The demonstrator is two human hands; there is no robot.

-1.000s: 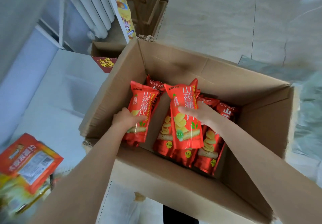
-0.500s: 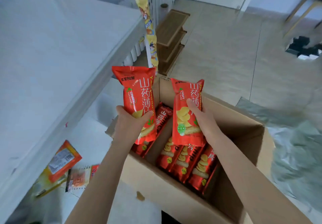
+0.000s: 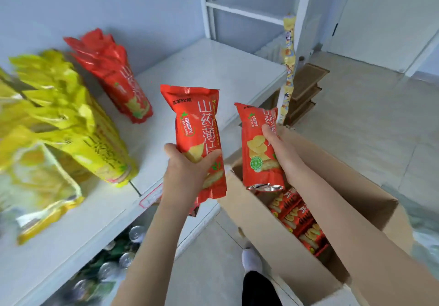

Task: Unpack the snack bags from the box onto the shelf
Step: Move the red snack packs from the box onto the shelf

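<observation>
My left hand (image 3: 187, 175) grips a red snack bag (image 3: 194, 125) by its lower half, held upright over the front edge of the white shelf (image 3: 213, 68). My right hand (image 3: 281, 156) grips a second red snack bag (image 3: 256, 144) just above the open cardboard box (image 3: 273, 241). Several more red bags (image 3: 297, 215) lie inside the box. A row of red bags (image 3: 114, 75) stands at the back of the shelf.
Rows of yellow bags (image 3: 78, 120) fill the shelf's left part. Drink cans (image 3: 114, 258) sit on the lower shelf. A strip of hanging snacks (image 3: 288, 68) dangles by the shelf post, with a small wooden rack (image 3: 306, 87) behind it. My foot (image 3: 251, 258) is on the tiled floor.
Both hands have lifted their red bags up out of the box to shelf height. The view swung up and left, and the upper shelf with its bags has come into sight.
</observation>
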